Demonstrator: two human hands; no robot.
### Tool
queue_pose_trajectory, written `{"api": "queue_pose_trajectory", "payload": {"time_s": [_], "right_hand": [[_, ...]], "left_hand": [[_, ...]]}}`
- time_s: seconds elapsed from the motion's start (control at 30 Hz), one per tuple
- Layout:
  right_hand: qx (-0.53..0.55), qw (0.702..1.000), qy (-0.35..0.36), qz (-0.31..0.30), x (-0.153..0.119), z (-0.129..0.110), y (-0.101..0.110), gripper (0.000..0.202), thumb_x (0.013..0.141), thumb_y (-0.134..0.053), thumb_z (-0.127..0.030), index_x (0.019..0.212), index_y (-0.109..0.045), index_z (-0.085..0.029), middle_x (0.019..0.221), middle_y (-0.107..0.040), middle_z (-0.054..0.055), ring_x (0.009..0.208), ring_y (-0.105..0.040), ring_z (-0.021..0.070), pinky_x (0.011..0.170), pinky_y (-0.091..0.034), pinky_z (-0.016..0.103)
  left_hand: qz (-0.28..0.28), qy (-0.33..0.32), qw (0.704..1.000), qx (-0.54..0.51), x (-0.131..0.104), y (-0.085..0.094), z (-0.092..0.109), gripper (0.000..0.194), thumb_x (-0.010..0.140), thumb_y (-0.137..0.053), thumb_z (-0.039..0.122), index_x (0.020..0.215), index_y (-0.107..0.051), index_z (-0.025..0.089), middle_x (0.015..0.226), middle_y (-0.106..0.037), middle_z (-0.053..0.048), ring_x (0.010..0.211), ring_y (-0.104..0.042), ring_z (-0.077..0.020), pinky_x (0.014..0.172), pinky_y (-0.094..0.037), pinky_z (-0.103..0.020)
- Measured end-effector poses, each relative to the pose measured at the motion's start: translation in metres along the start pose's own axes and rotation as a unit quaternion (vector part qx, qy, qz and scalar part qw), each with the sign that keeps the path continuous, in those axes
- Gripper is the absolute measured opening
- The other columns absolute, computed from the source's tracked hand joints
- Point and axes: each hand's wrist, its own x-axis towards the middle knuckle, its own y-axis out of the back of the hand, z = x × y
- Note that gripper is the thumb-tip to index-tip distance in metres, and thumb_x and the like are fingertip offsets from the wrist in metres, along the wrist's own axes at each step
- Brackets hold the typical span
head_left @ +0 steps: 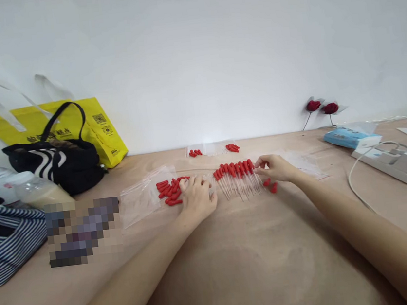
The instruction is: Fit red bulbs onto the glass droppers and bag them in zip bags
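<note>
My left hand (198,198) rests palm down, fingers apart and bent, at the right edge of a pile of loose red pieces (169,191). Some fingertips are hidden. Under that pile lies a clear plastic zip bag (139,199). To the right, a row of thin pale sticks with red heads (233,169) lies fanned side by side on the table. My right hand (272,167) is at the right end of this row, thumb and forefinger apart beside the last red head. Two loose red pieces (272,187) lie just below it.
Small clear bags with red pieces (232,147) lie near the wall. At left are a yellow bag (108,134), a black bag (76,164), a bottle (41,190) and a striped bag (11,243). Tissues (349,138) and a power strip (404,171) with a cable stand right.
</note>
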Motion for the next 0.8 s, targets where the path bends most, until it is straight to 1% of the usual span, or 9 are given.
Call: {"api": "queue_pose_trajectory", "payload": {"time_s": [0.07,0.13,0.2,0.27,0.4,0.5,0.67,0.73,0.8], "right_hand": [[0.055,0.995,0.021,-0.085,-0.009,0.018,0.012,0.020,0.066,-0.061,-0.035,0.071,-0.060,-0.017,0.063,-0.058,-0.001,0.053,-0.045,0.0104,0.052,-0.034,0.022],[0.093,0.981,0.038,-0.167,-0.016,0.032,0.021,0.024,0.062,-0.064,-0.039,0.071,-0.061,-0.016,0.063,-0.057,-0.001,0.054,-0.043,0.0103,0.052,-0.034,0.023],[0.103,0.969,0.048,-0.220,-0.022,0.042,0.028,0.026,0.060,-0.066,-0.039,0.073,-0.063,-0.017,0.066,-0.057,-0.001,0.058,-0.045,0.0115,0.055,-0.035,0.023],[0.095,0.964,0.056,-0.244,-0.025,0.047,0.032,0.026,0.059,-0.066,-0.038,0.077,-0.064,-0.018,0.073,-0.058,0.000,0.064,-0.047,0.0130,0.060,-0.036,0.025],[0.112,0.954,0.069,-0.271,-0.025,0.048,0.029,0.022,0.063,-0.064,-0.032,0.081,-0.065,-0.019,0.087,-0.058,0.003,0.077,-0.052,0.0159,0.071,-0.040,0.028],[0.106,0.955,0.078,-0.266,-0.022,0.046,0.024,0.017,0.064,-0.062,-0.028,0.077,-0.065,-0.018,0.088,-0.056,0.004,0.084,-0.054,0.0175,0.077,-0.040,0.030],[0.087,0.963,0.097,-0.238,-0.021,0.043,0.019,0.014,0.064,-0.063,-0.030,0.072,-0.064,-0.019,0.082,-0.054,0.003,0.081,-0.055,0.0180,0.075,-0.041,0.030],[0.101,0.963,0.100,-0.230,-0.022,0.044,0.020,0.016,0.064,-0.063,-0.034,0.071,-0.063,-0.019,0.082,-0.056,0.004,0.081,-0.056,0.0185,0.073,-0.042,0.030],[0.118,0.964,0.093,-0.219,-0.023,0.046,0.021,0.020,0.064,-0.063,-0.038,0.071,-0.063,-0.019,0.082,-0.058,0.004,0.079,-0.056,0.0182,0.070,-0.042,0.029]], "left_hand": [[-0.030,0.017,0.999,0.027,0.009,-0.002,0.006,0.015,0.071,-0.052,0.028,0.075,-0.061,0.017,0.089,-0.059,-0.009,0.091,-0.047,-0.0252,0.084,-0.025,-0.046],[-0.055,0.029,0.997,0.045,0.015,-0.004,0.011,0.018,0.073,-0.049,0.028,0.076,-0.062,0.016,0.091,-0.059,-0.011,0.092,-0.047,-0.0261,0.085,-0.024,-0.046],[-0.071,0.033,0.995,0.057,0.020,-0.005,0.016,0.020,0.073,-0.048,0.027,0.079,-0.063,0.015,0.092,-0.059,-0.013,0.093,-0.046,-0.0277,0.084,-0.024,-0.046],[-0.084,0.033,0.994,0.065,0.023,-0.005,0.021,0.022,0.072,-0.049,0.025,0.081,-0.065,0.012,0.092,-0.059,-0.015,0.093,-0.046,-0.0297,0.084,-0.024,-0.047],[-0.120,0.045,0.988,0.081,0.028,-0.005,0.031,0.022,0.068,-0.052,0.020,0.078,-0.067,0.008,0.091,-0.060,-0.019,0.091,-0.048,-0.0330,0.084,-0.023,-0.048],[-0.146,0.053,0.984,0.089,0.032,-0.004,0.038,0.021,0.067,-0.052,0.017,0.075,-0.068,0.007,0.090,-0.061,-0.021,0.091,-0.049,-0.0345,0.084,-0.022,-0.048],[-0.184,0.072,0.976,0.090,0.038,-0.002,0.044,0.020,0.070,-0.052,0.020,0.075,-0.067,0.008,0.089,-0.062,-0.021,0.092,-0.050,-0.0347,0.083,-0.023,-0.047],[-0.198,0.083,0.973,0.083,0.040,0.002,0.041,0.020,0.071,-0.051,0.020,0.074,-0.067,0.009,0.089,-0.063,-0.020,0.092,-0.052,-0.0339,0.082,-0.024,-0.046],[-0.214,0.093,0.970,0.066,0.041,0.009,0.034,0.019,0.072,-0.049,0.021,0.071,-0.066,0.012,0.084,-0.065,-0.017,0.088,-0.054,-0.0319,0.081,-0.026,-0.046]]}}
